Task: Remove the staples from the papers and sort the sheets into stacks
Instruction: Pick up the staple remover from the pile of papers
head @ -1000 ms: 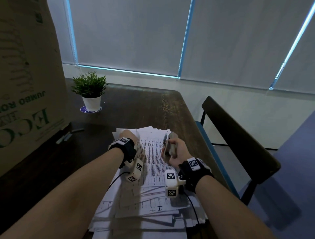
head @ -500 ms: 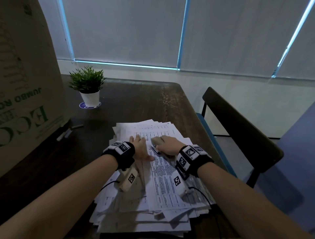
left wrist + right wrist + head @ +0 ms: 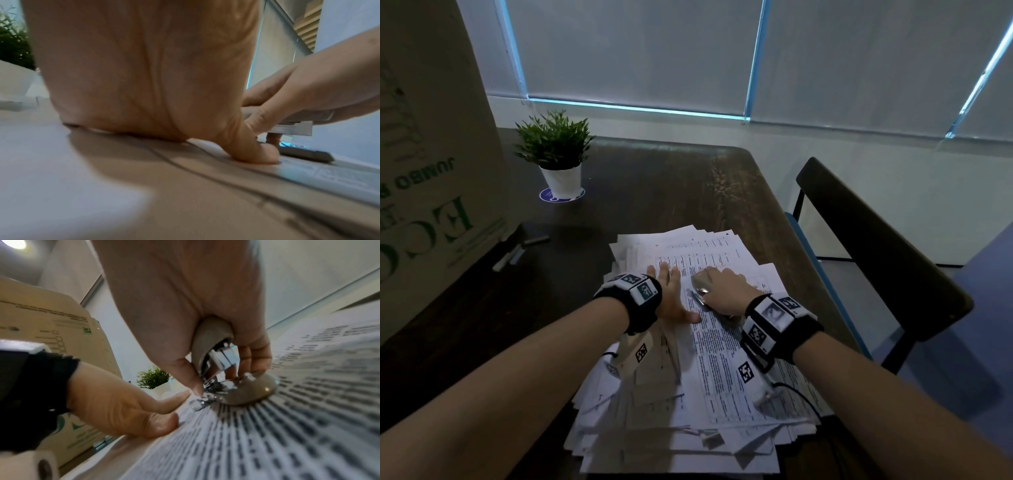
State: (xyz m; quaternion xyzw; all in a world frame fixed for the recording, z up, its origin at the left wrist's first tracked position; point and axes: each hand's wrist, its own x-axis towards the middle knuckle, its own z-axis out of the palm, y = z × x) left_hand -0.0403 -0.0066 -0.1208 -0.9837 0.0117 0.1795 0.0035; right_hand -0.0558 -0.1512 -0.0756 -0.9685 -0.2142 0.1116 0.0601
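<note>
A thick, untidy pile of printed papers (image 3: pixel 726 394) lies on the dark wooden table (image 3: pixel 654 192). My left hand (image 3: pixel 669 287) presses flat on the top sheet, fingers straight, thumb out to the right; the right wrist view shows it (image 3: pixel 123 407) beside the tool. My right hand (image 3: pixel 726 287) grips a grey stapler (image 3: pixel 700 282) from above, its base lying on the printed sheet just right of the left thumb. Its metal jaws (image 3: pixel 222 363) stand apart over the base (image 3: pixel 251 394). In the left wrist view the stapler (image 3: pixel 298 128) sits just behind my thumb.
A large cardboard box (image 3: pixel 424 171) stands at the left. A small potted plant (image 3: pixel 554 150) is at the far left of the table, two pens (image 3: pixel 517 253) near the box. A dark chair (image 3: pixel 876 246) stands close to the table's right edge.
A second ago my right hand held the stapler raised above the papers and my left hand was lifted at the sheets. Both have come down onto the pile and stayed there.
</note>
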